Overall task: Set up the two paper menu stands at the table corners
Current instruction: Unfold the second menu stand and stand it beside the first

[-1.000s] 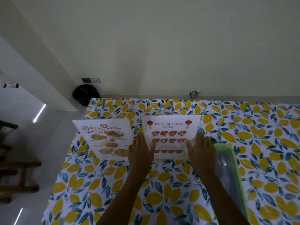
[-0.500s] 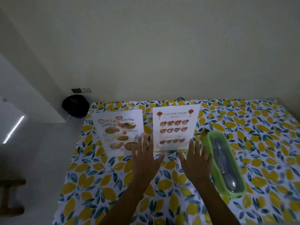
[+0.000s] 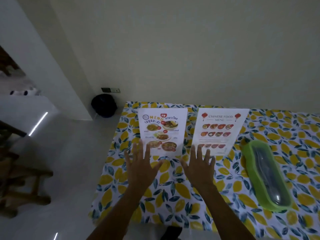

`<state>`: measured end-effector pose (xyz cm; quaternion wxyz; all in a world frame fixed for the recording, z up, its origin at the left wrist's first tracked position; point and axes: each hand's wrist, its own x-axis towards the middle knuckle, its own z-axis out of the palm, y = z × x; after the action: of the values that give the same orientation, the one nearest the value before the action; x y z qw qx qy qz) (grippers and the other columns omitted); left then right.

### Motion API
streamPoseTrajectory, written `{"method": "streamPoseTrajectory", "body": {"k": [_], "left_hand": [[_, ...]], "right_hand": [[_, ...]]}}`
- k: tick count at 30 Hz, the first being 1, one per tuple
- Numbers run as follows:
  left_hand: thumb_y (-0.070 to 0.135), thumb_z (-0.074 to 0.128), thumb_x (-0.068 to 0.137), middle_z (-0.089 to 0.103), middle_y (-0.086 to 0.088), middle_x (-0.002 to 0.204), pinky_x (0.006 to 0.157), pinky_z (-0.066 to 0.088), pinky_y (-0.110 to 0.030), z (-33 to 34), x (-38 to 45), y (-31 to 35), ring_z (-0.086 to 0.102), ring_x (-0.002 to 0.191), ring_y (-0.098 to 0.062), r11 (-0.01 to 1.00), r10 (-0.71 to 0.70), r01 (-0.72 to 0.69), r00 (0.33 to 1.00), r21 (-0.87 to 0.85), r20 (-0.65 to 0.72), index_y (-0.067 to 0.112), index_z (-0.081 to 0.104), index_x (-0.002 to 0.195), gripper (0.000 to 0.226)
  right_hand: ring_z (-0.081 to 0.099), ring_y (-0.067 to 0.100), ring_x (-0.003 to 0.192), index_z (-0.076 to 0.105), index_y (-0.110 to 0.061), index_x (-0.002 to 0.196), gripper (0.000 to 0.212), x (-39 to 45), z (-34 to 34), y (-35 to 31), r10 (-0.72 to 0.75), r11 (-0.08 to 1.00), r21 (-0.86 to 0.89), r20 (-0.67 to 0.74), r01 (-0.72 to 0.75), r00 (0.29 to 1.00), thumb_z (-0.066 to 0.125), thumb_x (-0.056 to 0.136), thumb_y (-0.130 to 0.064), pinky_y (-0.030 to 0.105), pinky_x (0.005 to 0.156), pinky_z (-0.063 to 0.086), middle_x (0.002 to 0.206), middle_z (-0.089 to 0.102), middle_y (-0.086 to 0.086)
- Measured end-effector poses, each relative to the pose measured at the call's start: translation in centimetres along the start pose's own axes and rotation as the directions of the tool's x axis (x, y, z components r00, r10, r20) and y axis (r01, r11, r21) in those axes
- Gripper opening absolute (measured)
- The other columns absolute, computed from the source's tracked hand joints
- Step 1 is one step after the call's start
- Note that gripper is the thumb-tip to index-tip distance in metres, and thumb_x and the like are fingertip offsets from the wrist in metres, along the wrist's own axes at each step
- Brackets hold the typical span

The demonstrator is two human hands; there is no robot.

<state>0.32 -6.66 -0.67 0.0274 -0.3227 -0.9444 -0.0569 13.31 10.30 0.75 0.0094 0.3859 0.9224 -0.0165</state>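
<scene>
Two paper menu stands stand side by side near the far left part of the table [image 3: 173, 201], which wears a lemon-print cloth. The Thai menu stand [image 3: 162, 132] is on the left, close to the table's left edge. The Chinese food menu stand [image 3: 219, 130] is to its right. My left hand [image 3: 141, 168] hovers with fingers spread just in front of the Thai menu, its fingertips over the lower left corner. My right hand [image 3: 199, 168] is spread in front of the Chinese menu's lower left corner. Neither hand holds anything.
A green cutlery box with a clear lid [image 3: 266, 174] lies on the table right of the menus. A wall runs behind the table. A black bin [image 3: 103, 105] sits on the floor at the far left corner. Wooden furniture [image 3: 20, 184] stands at the left.
My hands let go of the Chinese menu and drew back, then shifted left; my left hand now sits before the Thai menu. The view has swung left.
</scene>
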Motion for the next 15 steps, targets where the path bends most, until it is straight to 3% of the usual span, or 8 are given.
{"method": "streamPoseTrajectory", "body": {"k": [2, 9, 12, 15], "left_hand": [[0.082, 0.027, 0.088, 0.021, -0.014, 0.163, 0.116, 0.012, -0.066, -0.1, 1.0, -1.6, 0.016, 0.151, -0.033, 0.999, -0.033, 0.033, 0.999, -0.002, 0.001, 0.016, 0.032, 0.153, 0.093], [0.083, 0.024, 0.087, 0.025, -0.015, 0.162, 0.117, 0.010, -0.066, 1.2, 5.1, -4.2, 0.016, 0.151, -0.033, 0.995, -0.092, 0.091, 0.995, 0.039, 0.032, 0.013, 0.030, 0.153, 0.096], [0.080, 0.029, 0.087, 0.026, -0.014, 0.162, 0.116, 0.013, -0.067, 2.4, 6.9, -4.7, 0.020, 0.151, -0.031, 0.990, -0.140, 0.139, 0.984, 0.024, 0.107, 0.011, 0.025, 0.155, 0.097], [0.072, 0.037, 0.091, 0.038, -0.010, 0.157, 0.116, 0.026, -0.057, 3.5, 9.0, -4.8, 0.039, 0.142, -0.029, 0.991, -0.108, 0.124, 0.968, -0.056, 0.228, 0.012, 0.013, 0.156, 0.092]], "right_hand": [[0.050, 0.053, 0.129, 0.052, -0.004, 0.143, 0.087, 1.3, 0.4, -0.9, -0.019, 1.000, -0.020, 0.005, 0.019, 1.000, 0.017, 0.095, -0.068, 0.068, 0.101, 0.042, 0.144, 0.054, 0.023], [0.064, 0.046, 0.111, 0.053, 0.001, 0.138, 0.077, 5.2, 1.3, -2.9, -0.020, 1.000, 0.018, 0.067, 0.019, 0.998, 0.037, 0.094, -0.061, 0.054, 0.088, 0.053, 0.125, 0.067, 0.020], [0.069, 0.039, 0.094, 0.049, 0.001, 0.140, 0.076, 6.7, 1.9, -3.0, -0.001, 0.998, 0.059, 0.055, -0.003, 0.999, 0.049, 0.094, -0.058, 0.045, 0.073, 0.056, 0.112, 0.071, 0.018], [0.071, 0.031, 0.091, 0.042, -0.004, 0.144, 0.072, 8.3, 2.5, -2.9, 0.063, 0.991, 0.113, 0.052, -0.069, 0.997, 0.036, 0.098, -0.059, 0.038, 0.068, 0.056, 0.108, 0.073, 0.012]]}}
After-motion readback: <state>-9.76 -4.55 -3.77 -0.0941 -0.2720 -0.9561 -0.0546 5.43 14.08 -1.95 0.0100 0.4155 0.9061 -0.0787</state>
